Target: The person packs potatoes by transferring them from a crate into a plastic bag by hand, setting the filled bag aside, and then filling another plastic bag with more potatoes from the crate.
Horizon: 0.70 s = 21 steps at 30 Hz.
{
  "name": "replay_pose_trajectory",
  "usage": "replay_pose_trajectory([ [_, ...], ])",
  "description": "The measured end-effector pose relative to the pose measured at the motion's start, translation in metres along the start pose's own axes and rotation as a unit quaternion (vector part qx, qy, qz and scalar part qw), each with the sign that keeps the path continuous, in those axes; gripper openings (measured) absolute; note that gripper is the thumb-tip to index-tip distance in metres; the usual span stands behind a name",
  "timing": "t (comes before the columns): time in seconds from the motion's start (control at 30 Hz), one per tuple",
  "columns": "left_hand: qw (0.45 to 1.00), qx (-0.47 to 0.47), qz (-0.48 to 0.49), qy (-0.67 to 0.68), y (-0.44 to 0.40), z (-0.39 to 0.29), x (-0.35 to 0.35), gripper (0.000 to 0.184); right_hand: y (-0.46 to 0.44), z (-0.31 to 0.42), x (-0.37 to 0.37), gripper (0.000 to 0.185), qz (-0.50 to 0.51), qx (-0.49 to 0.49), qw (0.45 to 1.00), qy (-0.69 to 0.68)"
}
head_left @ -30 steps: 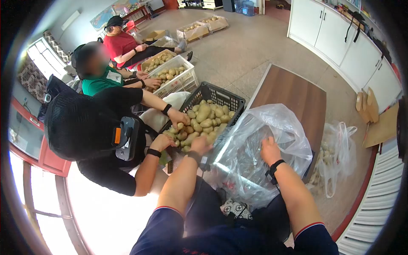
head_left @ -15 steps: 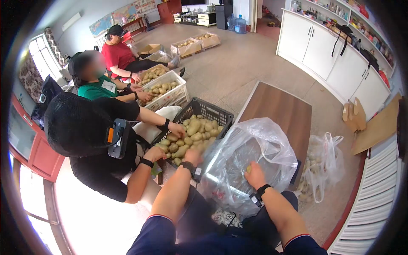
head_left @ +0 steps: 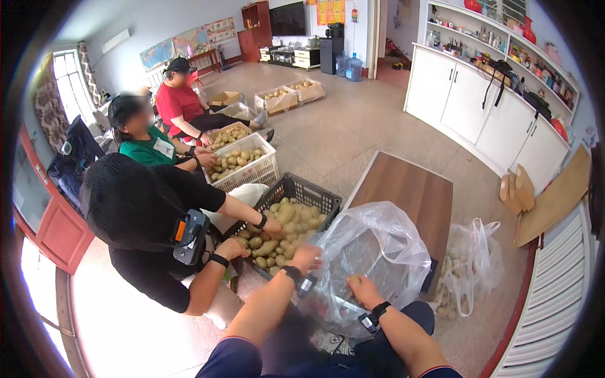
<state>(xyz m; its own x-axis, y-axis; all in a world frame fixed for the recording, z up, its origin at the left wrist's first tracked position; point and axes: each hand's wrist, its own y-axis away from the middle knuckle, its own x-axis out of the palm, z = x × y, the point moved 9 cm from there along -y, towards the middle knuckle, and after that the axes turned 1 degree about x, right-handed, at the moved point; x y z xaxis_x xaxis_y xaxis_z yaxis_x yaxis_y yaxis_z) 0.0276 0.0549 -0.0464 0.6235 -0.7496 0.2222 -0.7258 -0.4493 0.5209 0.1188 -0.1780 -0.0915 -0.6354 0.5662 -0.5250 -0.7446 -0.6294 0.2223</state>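
My left hand (head_left: 307, 259) is at the near right edge of the black crate (head_left: 320, 196), beside the heap of potatoes (head_left: 287, 217); its fingers are smeared, so I cannot tell whether they hold anything. Closed round a potato (head_left: 354, 279), my right hand (head_left: 365, 291) hangs over the opening of a clear plastic bag (head_left: 403, 236). The bag stands open in front of me, against the near end of a brown wooden table (head_left: 409, 189). Both of my wrists carry black bands.
A co-worker in black (head_left: 148, 220) reaches both hands to the crate from the left. Two more people sit beyond, by a white crate (head_left: 261, 167) and a box of potatoes. A knotted plastic bag (head_left: 472, 271) lies right of the table. White cabinets (head_left: 466, 94) line the back right.
The view has tilted upward. My right hand has moved lower at the bag, and a potato now shows in its fingers. My left hand has shifted from over the potatoes toward the bag.
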Motion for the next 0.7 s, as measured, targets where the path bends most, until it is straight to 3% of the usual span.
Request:
replay_pose_trajectory([
  [0.03,0.999,-0.013,0.027,-0.012,0.002,0.004,0.01,0.025,0.005,0.016,-0.006,0.043,-0.002,-0.004,1.0,-0.001],
  [0.1,0.998,-0.014,0.045,-0.038,-0.001,0.014,0.018,0.033,0.033,0.053,-0.003,0.038,0.109,0.117,0.952,-0.261],
  [0.2,0.99,-0.066,0.092,-0.089,0.022,0.018,0.045,0.052,0.028,0.066,0.004,0.039,0.178,0.13,0.931,-0.291],
  [0.33,0.96,-0.166,0.211,-0.085,0.056,0.021,0.074,0.056,0.014,0.103,0.002,0.044,0.131,0.024,0.949,-0.285],
  [0.4,0.959,-0.158,0.218,-0.089,0.049,0.026,0.072,0.053,0.007,0.119,-0.004,0.049,0.096,-0.041,0.98,-0.168],
  [0.53,0.96,-0.144,0.231,-0.069,0.038,0.02,0.065,0.045,0.014,0.141,-0.011,0.049,0.095,-0.038,0.988,-0.113],
  [0.6,0.976,-0.124,0.175,-0.038,0.013,0.023,0.048,0.042,0.011,0.144,-0.02,0.046,0.027,-0.134,0.982,-0.128],
  [0.63,0.987,-0.108,0.118,-0.007,0.004,0.025,0.035,0.04,0.011,0.139,-0.021,0.046,0.028,-0.13,0.983,-0.127],
  [0.7,0.99,-0.069,0.121,0.038,-0.011,0.014,0.017,0.036,0.013,0.116,-0.025,0.039,0.002,-0.102,0.991,-0.088],
])
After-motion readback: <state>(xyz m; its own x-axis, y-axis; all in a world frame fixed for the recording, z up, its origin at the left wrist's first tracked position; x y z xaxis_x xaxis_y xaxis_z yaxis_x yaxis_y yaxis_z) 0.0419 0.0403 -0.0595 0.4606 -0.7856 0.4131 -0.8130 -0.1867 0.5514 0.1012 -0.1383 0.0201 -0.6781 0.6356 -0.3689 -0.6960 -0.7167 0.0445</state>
